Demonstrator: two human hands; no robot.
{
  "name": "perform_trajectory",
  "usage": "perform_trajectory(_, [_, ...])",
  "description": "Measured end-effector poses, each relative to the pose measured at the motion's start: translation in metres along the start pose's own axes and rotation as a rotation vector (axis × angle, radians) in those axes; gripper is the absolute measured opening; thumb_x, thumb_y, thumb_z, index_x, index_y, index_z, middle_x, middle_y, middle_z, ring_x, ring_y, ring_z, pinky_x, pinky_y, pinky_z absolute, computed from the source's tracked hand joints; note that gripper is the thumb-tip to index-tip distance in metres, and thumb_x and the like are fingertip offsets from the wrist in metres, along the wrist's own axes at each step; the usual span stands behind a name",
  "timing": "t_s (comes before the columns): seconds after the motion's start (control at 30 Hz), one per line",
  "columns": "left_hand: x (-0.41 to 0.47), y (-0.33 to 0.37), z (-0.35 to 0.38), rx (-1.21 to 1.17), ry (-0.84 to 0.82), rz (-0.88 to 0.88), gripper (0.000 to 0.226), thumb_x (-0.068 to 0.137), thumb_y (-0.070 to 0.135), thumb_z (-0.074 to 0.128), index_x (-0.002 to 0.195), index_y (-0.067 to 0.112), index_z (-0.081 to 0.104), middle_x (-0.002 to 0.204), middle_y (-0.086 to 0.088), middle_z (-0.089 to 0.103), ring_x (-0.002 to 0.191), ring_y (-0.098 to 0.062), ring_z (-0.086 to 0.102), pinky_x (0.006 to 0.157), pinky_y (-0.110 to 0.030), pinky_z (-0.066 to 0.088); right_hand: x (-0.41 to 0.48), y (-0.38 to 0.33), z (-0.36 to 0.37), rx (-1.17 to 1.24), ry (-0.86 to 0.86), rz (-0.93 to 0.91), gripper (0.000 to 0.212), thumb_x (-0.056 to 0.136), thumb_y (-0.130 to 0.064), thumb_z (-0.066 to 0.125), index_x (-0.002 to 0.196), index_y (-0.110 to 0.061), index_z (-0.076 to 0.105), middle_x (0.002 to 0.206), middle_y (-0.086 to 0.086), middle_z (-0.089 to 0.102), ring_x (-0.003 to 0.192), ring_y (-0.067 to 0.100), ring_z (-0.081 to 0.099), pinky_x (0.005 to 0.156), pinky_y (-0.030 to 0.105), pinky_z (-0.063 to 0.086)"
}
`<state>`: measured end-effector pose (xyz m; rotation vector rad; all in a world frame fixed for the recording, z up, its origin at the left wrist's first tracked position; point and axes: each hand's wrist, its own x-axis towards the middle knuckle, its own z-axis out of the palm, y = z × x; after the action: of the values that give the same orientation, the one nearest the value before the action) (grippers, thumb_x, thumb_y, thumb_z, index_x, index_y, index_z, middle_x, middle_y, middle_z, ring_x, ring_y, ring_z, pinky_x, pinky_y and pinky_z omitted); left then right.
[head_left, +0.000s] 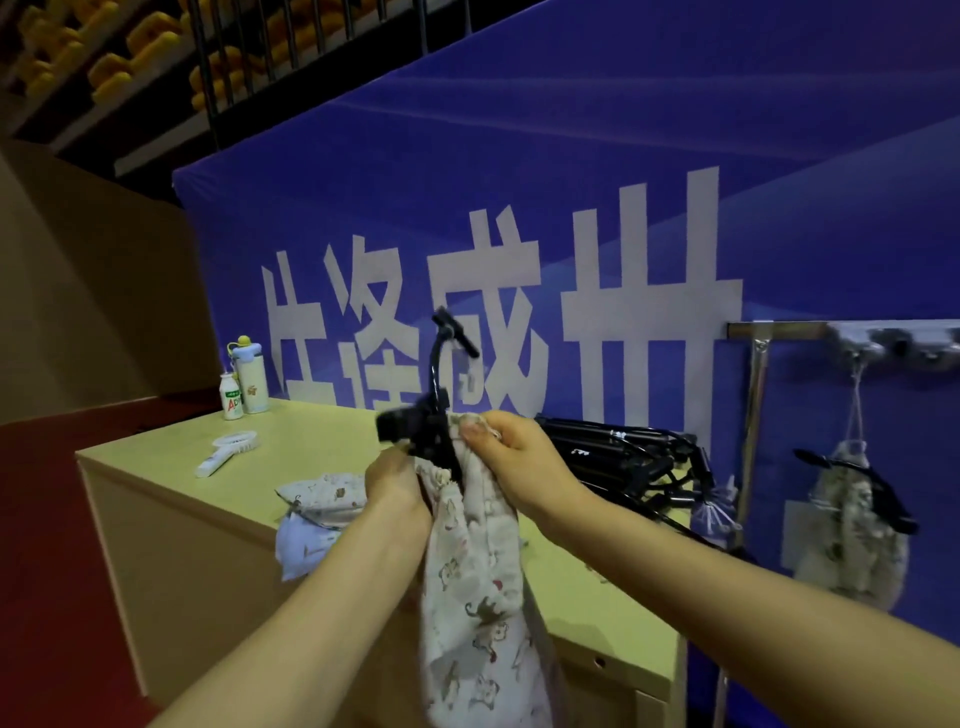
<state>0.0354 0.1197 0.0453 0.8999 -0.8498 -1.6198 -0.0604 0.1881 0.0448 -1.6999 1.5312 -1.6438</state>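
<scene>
The black hanger (415, 423) sits just above the picture's middle between both hands, its hook rising toward 12 o'clock. A printed cloth (478, 582) hangs from it toward 6 o'clock. The left hand (397, 491), at 8 o'clock of the hanger, curls round the cloth's gathered top edge. The right hand (514, 462), at 3 o'clock, pinches that same edge between thumb and fingers, right against the hanger. The cloth is thin, soft and cream-coloured with small animal figures, and its edge is puckered. The hanger is hard, dull, thin and curved. At 9 o'clock of the left hand a folded cloth (322, 496) lies on the smooth, pale table (311, 431). At 3 o'clock of the right hand lies a heap of hangers (623, 457).
</scene>
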Motion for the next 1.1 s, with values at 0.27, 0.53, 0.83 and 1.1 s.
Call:
perform_trajectory(0.27, [-0.076,-0.057,0.036,-0.012,-0.298,-0.100,0.032,0.102,0.013,0.026,0.111,0.004,0.055,0.079,-0.015,0.046,0.069,-0.018,0.045,0.089,-0.038,0.036,-0.075,-0.008,-0.050,0.120,0.207,0.020,0.047,0.097,-0.030,0.047,0.087,0.016,0.052,0.075,0.026,0.053,0.073,0.022,0.048,0.070,0.035,0.040])
perform_trajectory(0.53, [-0.117,-0.106,0.101,-0.064,-0.298,-0.205,0.034,0.096,0.015,0.040,0.063,0.007,0.044,0.063,-0.013,0.043,0.051,-0.028,0.048,0.054,-0.029,0.035,-0.146,-0.002,-0.152,0.019,0.709,0.129,0.032,0.091,-0.027,0.060,0.070,-0.003,0.053,0.056,-0.001,0.037,0.052,0.009,0.036,0.059,0.029,0.038])
perform_trajectory(0.83, [-0.145,-0.157,0.197,0.002,-0.403,-0.278,0.030,0.099,0.018,0.034,0.076,0.005,0.048,0.057,-0.009,0.046,0.051,-0.022,0.045,0.051,-0.028,0.036,-0.174,0.007,-0.268,0.237,0.938,0.261,0.034,0.092,-0.029,0.059,0.065,-0.009,0.062,0.062,0.008,0.054,0.060,0.021,0.048,0.067,0.042,0.046])
perform_trajectory(1.1, [-0.122,-0.211,0.278,0.025,-0.528,-0.404,0.031,0.098,0.015,0.037,0.114,-0.003,0.056,0.072,-0.011,0.046,0.062,-0.024,0.043,0.055,-0.030,0.036,-0.141,0.013,-0.349,0.195,0.911,0.246,0.034,0.097,-0.022,0.052,0.066,-0.008,0.059,0.057,0.002,0.055,0.047,0.011,0.044,0.049,0.023,0.042])
